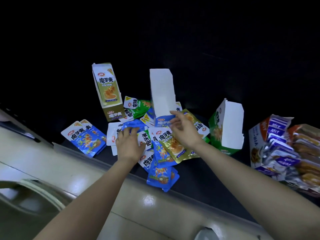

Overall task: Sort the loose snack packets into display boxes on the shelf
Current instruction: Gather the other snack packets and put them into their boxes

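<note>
a: where are the arms?
b: both are bare and reach forward over the front edge of the dark shelf (199, 177). the left one comes in from the lower left, the right one from the lower right.
a: and the left hand?
b: the left hand (129, 144) lies palm down on the heap of loose packets (155, 135). its wrist is straight and its fingers are spread and bent over a blue packet (134, 125).
a: is it holding that packet?
b: i can't tell. the fingertips are blurred, and whether they pinch it or only rest on it doesn't show.
a: the right hand?
b: the right hand (183, 129) is turned on edge, thumb uppermost, at the low front wall of the blue display box (161, 90). the thumb sits at the rim and the fingers curl against the printed blue front, so it grips that wall. the box stands upright behind the heap, with its white inside facing the camera.
a: the other boxes?
b: the olive display box (108, 90) stands to the left of the blue one, at the back of the heap. the green display box (226, 125) stands to the right, just beside the heap.
a: and the packets?
b: blue, green and gold ones overlap between the boxes. a gold packet (176, 146) lies under the right wrist. a few blue ones (162, 177) reach the shelf edge, and two more (84, 137) lie apart on the left.
</note>
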